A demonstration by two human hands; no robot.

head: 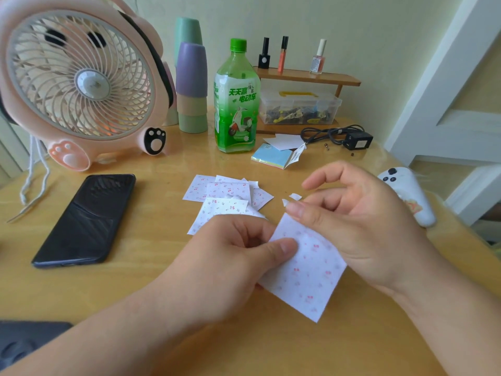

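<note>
Patterned paper square [306, 267], white with small red cherries, is held in the air above the table [151, 280], near the front edge, between both hands. At far left stands a pink fan [78, 80], and a black phone [86, 221] lies flat before it. The left hand [233, 251] pinches the left edge of the square with thumb and curled fingers. Behind it, a pile of similar squares [225, 199] lies on the table, and further back stands a green bottle [235, 104]. The right hand [360, 221] pinches the upper corner with its thumb, the index finger lifted. A white remote [409, 199] lies at far right.
</note>
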